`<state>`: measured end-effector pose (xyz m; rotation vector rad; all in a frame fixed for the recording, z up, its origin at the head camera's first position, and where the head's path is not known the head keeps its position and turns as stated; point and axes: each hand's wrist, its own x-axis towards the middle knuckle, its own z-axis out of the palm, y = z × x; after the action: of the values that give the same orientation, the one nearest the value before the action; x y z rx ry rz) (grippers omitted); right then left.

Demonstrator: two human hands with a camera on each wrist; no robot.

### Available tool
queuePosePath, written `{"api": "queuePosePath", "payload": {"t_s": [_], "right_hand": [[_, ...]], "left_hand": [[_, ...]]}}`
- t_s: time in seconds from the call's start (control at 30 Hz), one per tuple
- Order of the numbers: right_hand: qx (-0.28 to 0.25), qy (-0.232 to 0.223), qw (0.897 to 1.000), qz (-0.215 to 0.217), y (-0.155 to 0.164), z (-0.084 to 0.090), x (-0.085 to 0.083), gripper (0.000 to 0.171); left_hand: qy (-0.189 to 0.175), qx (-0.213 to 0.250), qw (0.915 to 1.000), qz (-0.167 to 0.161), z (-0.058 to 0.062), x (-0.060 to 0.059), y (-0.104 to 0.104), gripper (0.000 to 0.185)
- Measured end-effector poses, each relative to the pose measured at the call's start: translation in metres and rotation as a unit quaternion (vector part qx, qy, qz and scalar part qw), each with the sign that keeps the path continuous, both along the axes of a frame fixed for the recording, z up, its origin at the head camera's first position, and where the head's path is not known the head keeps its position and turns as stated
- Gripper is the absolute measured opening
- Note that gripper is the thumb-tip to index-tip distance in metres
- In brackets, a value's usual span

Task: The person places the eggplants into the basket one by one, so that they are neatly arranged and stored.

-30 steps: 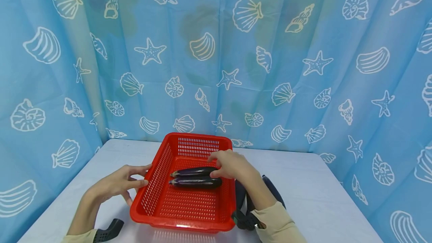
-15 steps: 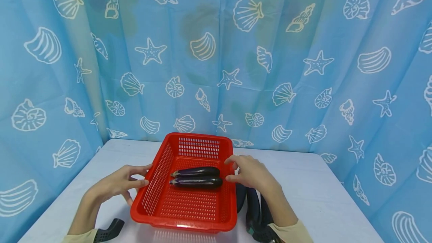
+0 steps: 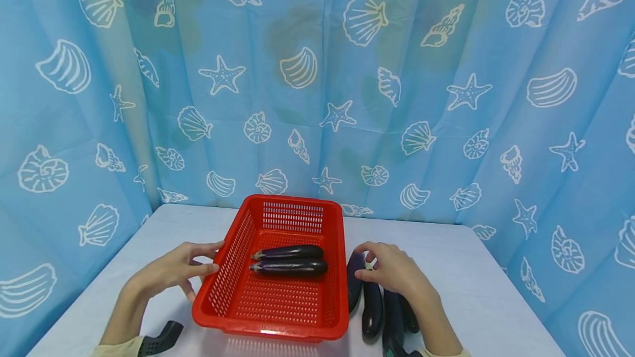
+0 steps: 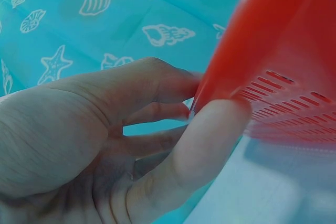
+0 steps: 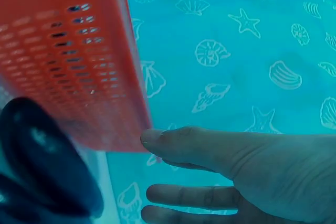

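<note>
Two dark purple eggplants lie side by side in a red plastic basket [image 3: 270, 324] in the head view; the upper eggplant [image 3: 292, 252] is just behind the lower eggplant [image 3: 292, 268]. My left hand [image 3: 168, 269] holds the basket's left rim, its thumb [image 4: 210, 140] against the outer side in the left wrist view. Right of the basket, my right hand [image 3: 397, 269] hovers over several more eggplants [image 3: 373, 313], fingers loosely bent and nothing between them. Part of these eggplants is hidden beneath the hand and forearm. The right wrist view shows the eggplants [image 5: 44, 156] blurred beside the basket wall.
A white-covered table [image 3: 461, 280] bears everything. Blue curtains [image 3: 317, 98] with white shells and starfish stand behind the table and along both sides. A black wrist strap [image 3: 161, 340] sits on the left forearm.
My right hand has left the eggplants in the basket, moving right across the rim to above the loose eggplants. The left hand and the basket have stayed in place.
</note>
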<state>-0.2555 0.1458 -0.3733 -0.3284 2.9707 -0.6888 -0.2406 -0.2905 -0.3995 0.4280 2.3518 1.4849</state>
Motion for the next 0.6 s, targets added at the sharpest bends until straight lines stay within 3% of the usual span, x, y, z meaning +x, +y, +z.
{"api": "queuePosePath", "payload": {"t_s": [0.37, 0.6], "right_hand": [[0.013, -0.016, 0.999, -0.026, 0.030, -0.030, 0.000, 0.049], [0.026, -0.017, 0.999, -0.036, 0.048, -0.040, -0.004, 0.049]], "left_hand": [[-0.001, -0.004, 1.0000, -0.001, 0.002, 0.000, 0.001, 0.070], [0.002, -0.004, 1.0000, 0.003, 0.001, 0.001, 0.000, 0.069]]}}
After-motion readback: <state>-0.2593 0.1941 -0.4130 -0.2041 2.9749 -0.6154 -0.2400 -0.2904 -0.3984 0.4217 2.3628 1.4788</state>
